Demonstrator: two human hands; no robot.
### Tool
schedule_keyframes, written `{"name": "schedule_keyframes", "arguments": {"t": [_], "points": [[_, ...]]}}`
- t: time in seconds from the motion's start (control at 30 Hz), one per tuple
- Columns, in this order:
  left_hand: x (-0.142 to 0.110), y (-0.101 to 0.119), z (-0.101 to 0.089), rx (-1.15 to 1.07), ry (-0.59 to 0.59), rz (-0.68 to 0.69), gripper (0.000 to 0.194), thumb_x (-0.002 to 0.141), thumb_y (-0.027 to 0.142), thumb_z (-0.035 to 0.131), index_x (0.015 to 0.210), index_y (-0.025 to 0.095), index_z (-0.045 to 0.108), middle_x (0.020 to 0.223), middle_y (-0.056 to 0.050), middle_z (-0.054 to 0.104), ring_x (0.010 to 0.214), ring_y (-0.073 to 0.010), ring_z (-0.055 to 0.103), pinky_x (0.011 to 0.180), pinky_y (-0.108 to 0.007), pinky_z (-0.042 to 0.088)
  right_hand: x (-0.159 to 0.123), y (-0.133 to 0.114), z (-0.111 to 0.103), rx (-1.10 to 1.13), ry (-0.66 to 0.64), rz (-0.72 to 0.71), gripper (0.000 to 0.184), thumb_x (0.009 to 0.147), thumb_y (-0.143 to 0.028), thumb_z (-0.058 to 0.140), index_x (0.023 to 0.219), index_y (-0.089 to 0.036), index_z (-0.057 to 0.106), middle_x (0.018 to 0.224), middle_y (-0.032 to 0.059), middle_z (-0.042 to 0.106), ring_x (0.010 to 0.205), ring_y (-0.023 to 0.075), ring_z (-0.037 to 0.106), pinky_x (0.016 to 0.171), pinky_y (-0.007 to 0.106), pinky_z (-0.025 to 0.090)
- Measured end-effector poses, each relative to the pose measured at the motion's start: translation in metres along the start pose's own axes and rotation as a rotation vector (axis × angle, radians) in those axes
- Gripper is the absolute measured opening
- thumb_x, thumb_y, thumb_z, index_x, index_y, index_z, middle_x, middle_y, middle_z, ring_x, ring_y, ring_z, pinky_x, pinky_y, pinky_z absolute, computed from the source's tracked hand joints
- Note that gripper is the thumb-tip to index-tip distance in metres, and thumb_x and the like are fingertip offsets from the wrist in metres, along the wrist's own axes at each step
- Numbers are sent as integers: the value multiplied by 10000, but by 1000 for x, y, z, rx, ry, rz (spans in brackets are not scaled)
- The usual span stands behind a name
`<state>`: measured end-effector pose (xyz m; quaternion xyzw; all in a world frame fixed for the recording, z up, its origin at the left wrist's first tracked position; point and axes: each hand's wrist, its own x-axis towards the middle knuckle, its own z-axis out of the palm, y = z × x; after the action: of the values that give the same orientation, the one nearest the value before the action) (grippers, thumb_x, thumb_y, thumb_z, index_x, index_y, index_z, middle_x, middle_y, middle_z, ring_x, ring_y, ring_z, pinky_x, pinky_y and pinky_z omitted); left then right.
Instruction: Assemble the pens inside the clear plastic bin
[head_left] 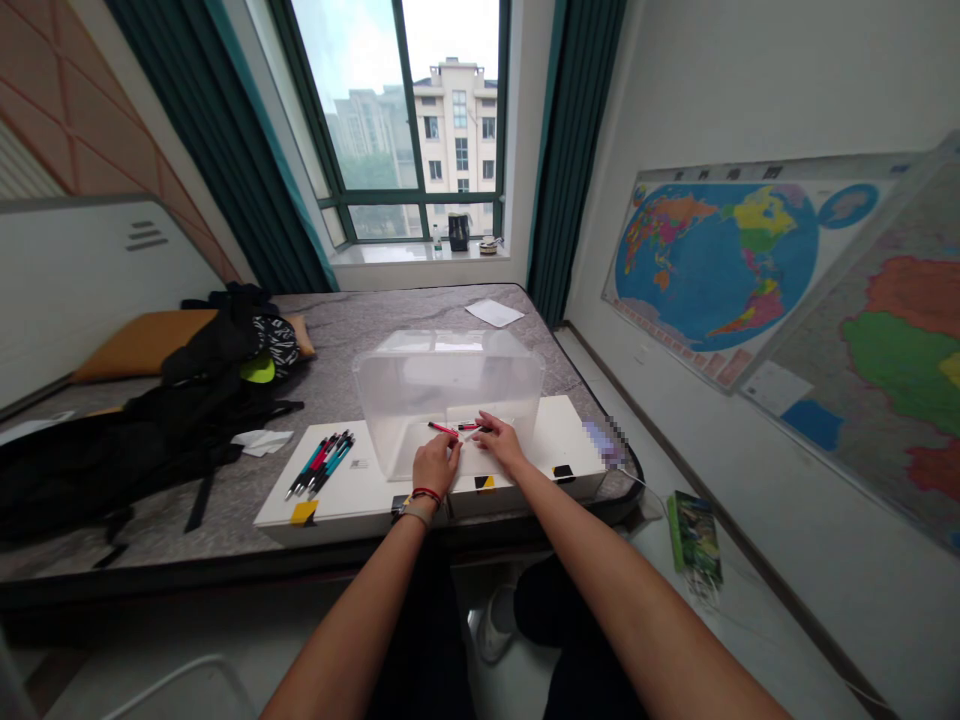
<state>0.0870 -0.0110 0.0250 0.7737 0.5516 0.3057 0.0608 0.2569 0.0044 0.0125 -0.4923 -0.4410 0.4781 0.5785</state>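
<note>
My left hand [436,462] is closed on a red pen [442,429] with a dark end, held just above the white boxes. Close beside it, my right hand [498,441] pinches a slim dark-and-red pen [471,427]; its exact shape is partly hidden by the fingers. Both hands are at the near opening of a clear plastic bin [450,375], which appears to lie on its side. Off to the left, several pens [321,464] in red, blue and black lie in a loose bunch on a white box [367,455].
The white boxes rest on a grey mattress [337,320] with yellow-and-black tape along the front. Black bags [180,420] and a white tissue [262,442] are at left. Paper [494,313] lies behind the bin. A green package [695,535] is on the floor at right.
</note>
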Motion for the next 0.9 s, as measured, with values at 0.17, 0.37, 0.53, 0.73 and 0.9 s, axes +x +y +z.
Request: {"name": "schedule_keyframes", "arguments": {"t": [0.17,0.37,0.53,0.73,0.9], "points": [[0,-2,0,-5,6,20,280,935,409,435,1002,236,643,977,-46,702,877,-182,636,787,-289,427,0,2,-1,-108,15,-5,249,702,-211,615,932,-162,697,880,55,699,586,110,610,568,248,522],[0,-3,2,2,0,63,283,947,396,413,1010,245,645,1016,-43,697,926,-181,629,805,-287,423,2,5,-2,-129,1,-23,152,684,-246,626,795,-167,692,732,31,678,659,154,633,633,274,533],[0,-1,1,9,6,29,265,936,383,432,994,233,642,999,-49,700,892,-185,635,789,-293,429,2,6,-3,-128,-35,-34,189,690,-279,630,834,-185,708,847,41,708,811,180,658,757,308,535],[-1,1,0,-20,44,15,196,907,360,470,951,231,611,874,-20,689,770,-169,630,721,-283,413,0,2,-2,-26,-36,42,160,694,-277,616,789,-159,669,693,46,689,593,141,627,593,259,506],[-2,-1,1,27,22,-12,183,888,354,482,831,220,592,742,-13,641,700,-166,599,682,-278,393,-1,0,-1,-81,-13,28,186,707,-305,593,784,-148,656,641,39,674,532,118,586,519,221,453]]}}
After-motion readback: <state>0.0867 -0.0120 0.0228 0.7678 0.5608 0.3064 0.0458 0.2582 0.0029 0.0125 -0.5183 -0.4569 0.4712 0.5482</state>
